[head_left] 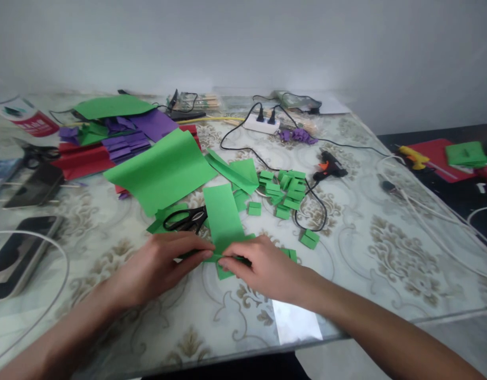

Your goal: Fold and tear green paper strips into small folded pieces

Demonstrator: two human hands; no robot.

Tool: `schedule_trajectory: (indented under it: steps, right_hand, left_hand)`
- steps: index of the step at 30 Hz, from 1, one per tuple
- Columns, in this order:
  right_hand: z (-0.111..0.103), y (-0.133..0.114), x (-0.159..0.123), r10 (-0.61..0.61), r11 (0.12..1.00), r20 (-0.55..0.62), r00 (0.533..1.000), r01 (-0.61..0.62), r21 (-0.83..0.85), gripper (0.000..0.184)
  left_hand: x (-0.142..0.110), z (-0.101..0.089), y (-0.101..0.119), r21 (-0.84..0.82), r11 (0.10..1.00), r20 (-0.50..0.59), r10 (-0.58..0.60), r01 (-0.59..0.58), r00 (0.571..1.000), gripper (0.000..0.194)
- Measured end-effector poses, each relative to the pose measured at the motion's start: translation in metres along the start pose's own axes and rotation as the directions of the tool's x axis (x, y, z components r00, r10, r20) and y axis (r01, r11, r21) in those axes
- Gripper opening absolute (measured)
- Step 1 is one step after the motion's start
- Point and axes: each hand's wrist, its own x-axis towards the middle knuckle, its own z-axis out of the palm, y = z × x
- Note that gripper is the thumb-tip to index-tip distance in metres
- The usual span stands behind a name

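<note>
A green paper strip (225,216) lies in front of me, its near end pinched between both hands at what looks like a fold. My left hand (160,264) grips the left side of that end, thumb against fingers. On the right side my right hand (263,264) pinches the same paper. Black-handled scissors (186,218) rest just beyond my left hand on green scraps. Small folded green paper pieces (283,190) are heaped beyond my right hand, with a single folded piece (309,238) apart to the right. The fingers hide part of the crease.
A large green sheet (164,171) and purple folded paper (127,145) lie at the left. A black glue gun (329,166), its cable and a white power strip (261,124) sit further back. Phone (21,256) at left, yellow glue gun (413,157) at right.
</note>
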Motion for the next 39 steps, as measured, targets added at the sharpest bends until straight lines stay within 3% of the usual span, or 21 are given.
schedule_trajectory:
  steps: [5, 9, 13, 17, 20, 23, 26, 32, 35, 39]
  right_hand:
    - [-0.002, 0.001, 0.0, 0.009, 1.0, -0.002, 1.0, -0.009, -0.024, 0.019]
    - [-0.013, 0.004, 0.002, 0.106, 0.994, 0.043, 0.993, -0.107, 0.036, 0.024]
    - [-0.023, 0.007, 0.004, 0.143, 0.989, 0.073, 0.987, -0.145, 0.023, 0.023]
    - [-0.019, 0.008, 0.004, 0.045, 0.993, 0.068, 0.997, -0.038, -0.111, 0.021]
    - [-0.011, 0.009, 0.003, -0.03, 0.972, 0.106, 0.994, 0.054, -0.228, 0.024]
    - [-0.005, 0.009, 0.003, -0.101, 0.964, 0.108, 0.989, 0.124, -0.233, 0.024]
    - [-0.004, 0.009, 0.003, -0.122, 0.977, 0.046, 0.992, 0.128, -0.172, 0.018]
    - [-0.013, 0.012, 0.007, 0.059, 0.994, -0.113, 0.992, -0.048, 0.097, 0.006]
    - [-0.016, 0.017, 0.009, 0.127, 0.962, -0.167, 0.978, -0.08, 0.261, 0.011]
    - [-0.012, 0.018, 0.01, 0.188, 0.864, -0.195, 0.963, -0.067, 0.499, 0.023]
  left_hand:
    - [0.0, 0.001, -0.004, -0.006, 0.998, 0.045, -0.065, 0.065, 0.997, 0.015]
    - [0.0, -0.012, -0.012, 0.032, 0.989, 0.036, -0.144, 0.143, 0.989, 0.015]
    - [-0.001, -0.026, -0.016, 0.061, 0.978, 0.112, -0.208, 0.202, 0.972, 0.02]
    - [0.002, -0.028, -0.008, 0.069, 0.977, 0.237, -0.212, 0.201, 0.948, 0.023]
    - [0.007, -0.022, 0.002, 0.066, 0.983, 0.297, -0.184, 0.172, 0.937, 0.023]
    - [0.01, -0.011, 0.01, 0.05, 0.986, 0.32, -0.165, 0.157, 0.933, 0.027]
    - [0.01, -0.002, 0.011, -0.012, 0.987, 0.335, -0.147, 0.16, 0.931, 0.028]
    - [0.005, -0.002, 0.002, 0.002, 0.965, 0.306, -0.249, 0.261, 0.919, 0.031]
    - [0.002, -0.006, -0.004, -0.047, 0.938, 0.311, -0.314, 0.345, 0.897, 0.032]
    - [0.003, -0.007, -0.004, -0.127, 0.921, 0.343, -0.308, 0.369, 0.887, 0.036]
